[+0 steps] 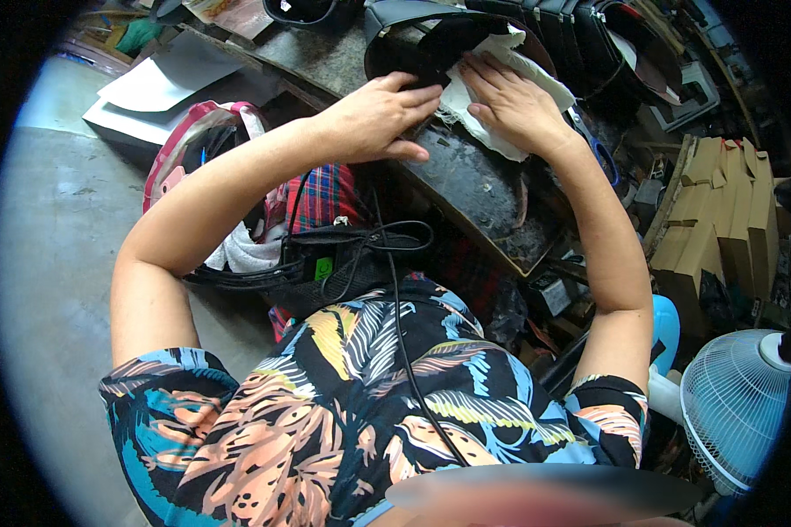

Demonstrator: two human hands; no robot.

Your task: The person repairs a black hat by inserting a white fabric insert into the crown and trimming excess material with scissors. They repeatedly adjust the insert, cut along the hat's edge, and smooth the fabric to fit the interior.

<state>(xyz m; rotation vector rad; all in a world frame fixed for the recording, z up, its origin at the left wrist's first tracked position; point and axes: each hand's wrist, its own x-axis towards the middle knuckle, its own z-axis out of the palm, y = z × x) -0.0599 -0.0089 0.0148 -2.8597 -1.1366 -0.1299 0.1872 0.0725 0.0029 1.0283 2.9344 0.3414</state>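
Both hands flat, open: right hand (514, 105) presses white cloth (501, 88) into black leather piece (413, 39); left hand (378, 114) alongside, steadying edge.

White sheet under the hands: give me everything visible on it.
The white sheet looks like thin paper or lining fabric, which one I cannot tell. It is creased and irregular at the edges, and lies partly inside the dark curved piece and partly over the dark worn workbench. The right hand presses flat on it, fingers spread. The left hand rests beside it, fingertips at its left edge. Its lower end hangs toward the bench edge.
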